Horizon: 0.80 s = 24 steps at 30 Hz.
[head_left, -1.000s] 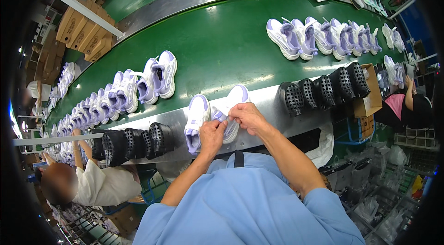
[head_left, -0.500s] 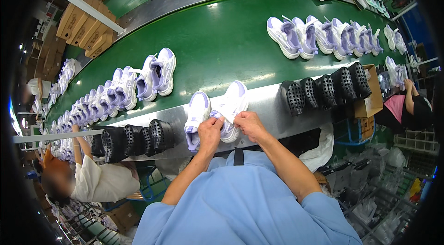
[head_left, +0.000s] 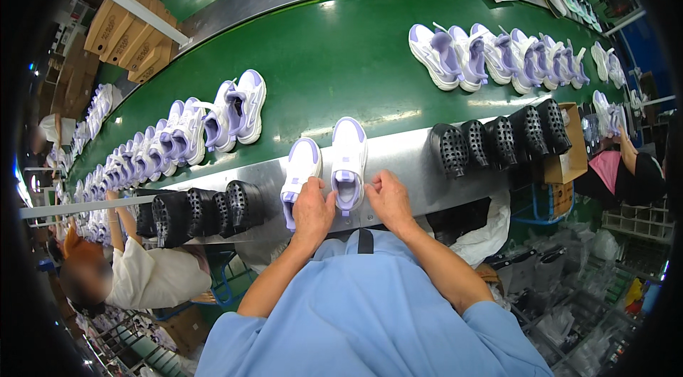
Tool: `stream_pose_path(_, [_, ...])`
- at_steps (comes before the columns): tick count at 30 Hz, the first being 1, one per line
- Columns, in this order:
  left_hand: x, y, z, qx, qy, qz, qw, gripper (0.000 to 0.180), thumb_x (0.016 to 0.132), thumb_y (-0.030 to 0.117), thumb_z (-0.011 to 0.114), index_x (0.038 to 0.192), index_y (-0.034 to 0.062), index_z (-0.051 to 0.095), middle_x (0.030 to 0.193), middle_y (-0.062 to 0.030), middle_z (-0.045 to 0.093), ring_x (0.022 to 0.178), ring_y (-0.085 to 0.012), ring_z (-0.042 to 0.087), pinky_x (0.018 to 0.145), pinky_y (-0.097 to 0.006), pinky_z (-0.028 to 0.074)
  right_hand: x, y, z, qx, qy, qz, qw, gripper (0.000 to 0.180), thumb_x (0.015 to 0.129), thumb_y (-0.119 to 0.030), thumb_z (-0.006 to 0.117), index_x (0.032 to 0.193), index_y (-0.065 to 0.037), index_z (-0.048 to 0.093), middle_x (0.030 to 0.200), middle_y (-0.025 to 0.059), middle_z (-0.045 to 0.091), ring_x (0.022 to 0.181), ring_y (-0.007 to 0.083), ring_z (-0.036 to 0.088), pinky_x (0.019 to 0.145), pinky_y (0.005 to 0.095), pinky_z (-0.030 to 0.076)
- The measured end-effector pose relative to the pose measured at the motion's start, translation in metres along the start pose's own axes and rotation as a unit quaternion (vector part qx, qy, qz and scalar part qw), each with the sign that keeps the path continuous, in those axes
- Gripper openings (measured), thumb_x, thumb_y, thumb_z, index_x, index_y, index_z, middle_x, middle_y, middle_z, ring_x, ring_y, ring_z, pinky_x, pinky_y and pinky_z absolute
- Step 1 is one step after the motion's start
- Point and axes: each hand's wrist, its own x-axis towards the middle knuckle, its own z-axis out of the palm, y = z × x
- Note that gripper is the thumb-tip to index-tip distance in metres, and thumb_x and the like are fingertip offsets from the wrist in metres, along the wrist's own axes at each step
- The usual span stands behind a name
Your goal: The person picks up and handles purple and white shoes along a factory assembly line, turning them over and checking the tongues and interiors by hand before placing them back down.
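Note:
Two white and lilac sneakers are side by side in front of me on the metal edge of the bench. The left sneaker (head_left: 302, 162) points away, its heel end partly hidden behind my left hand (head_left: 314, 212). That hand is between the pair, fingers loosely bent and thumb apart, near the right sneaker's heel. The right sneaker (head_left: 349, 142) has its toe pointing away and its lilac-lined opening facing me. Along its right side is my right hand (head_left: 390, 202), with loosely curved fingers and nothing visible in them. Whether either hand touches a sneaker is hard to tell.
Black perforated shoe lasts (head_left: 448, 151) line the metal edge on the right, with more black lasts (head_left: 244, 205) on the left. Rows of white-lilac sneakers (head_left: 186, 129) stand on the green surface (head_left: 334, 71). A co-worker in a white shirt (head_left: 158, 263) sits at left.
The right sneaker's upper was pinched between both hands; now they have come off it and moved apart to its sides. It stands straighter, its opening showing.

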Motion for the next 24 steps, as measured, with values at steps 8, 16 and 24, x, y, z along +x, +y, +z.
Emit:
stream_pose_path(8, [-0.007,0.013,-0.004,0.039,-0.155,0.085,0.983,0.038,0.086,0.024,0.081,0.115,0.0023,0.069,0.096,-0.0223,0.069,0.088,-0.0413,0.070,0.075,-0.049,0.056,0.012,-0.026,0.008,-0.105,0.021,-0.274,0.956,0.019,0.086,-0.012,0.076,0.102,-0.008,0.065,0.097,0.0112,0.062,0.086,0.0349,0.067,0.071,0.0463,0.054])
stream_pose_path(16, [-0.024,-0.009,-0.001,-0.068,-0.170,0.070,0.981,0.038,0.087,0.024,0.080,0.115,0.0010,0.070,0.105,-0.0176,0.070,0.096,-0.0384,0.067,0.079,-0.049,0.055,0.009,-0.007,0.008,-0.093,0.023,-0.270,0.958,0.029,0.088,-0.018,0.078,0.110,-0.005,0.065,0.103,0.0152,0.062,0.092,0.0378,0.066,0.076,0.0470,0.055])
stream_pose_path(24, [-0.053,-0.074,-0.034,0.073,-0.072,0.169,0.980,0.047,0.078,0.004,0.074,0.124,0.0079,0.065,0.107,-0.0165,0.063,0.099,-0.0368,0.060,0.082,-0.050,0.050,0.006,-0.015,0.049,-0.140,-0.063,-0.151,0.977,0.028,0.092,-0.013,0.064,0.114,0.000,0.052,0.111,0.0247,0.060,0.092,0.0471,0.066,0.078,0.0559,0.057])
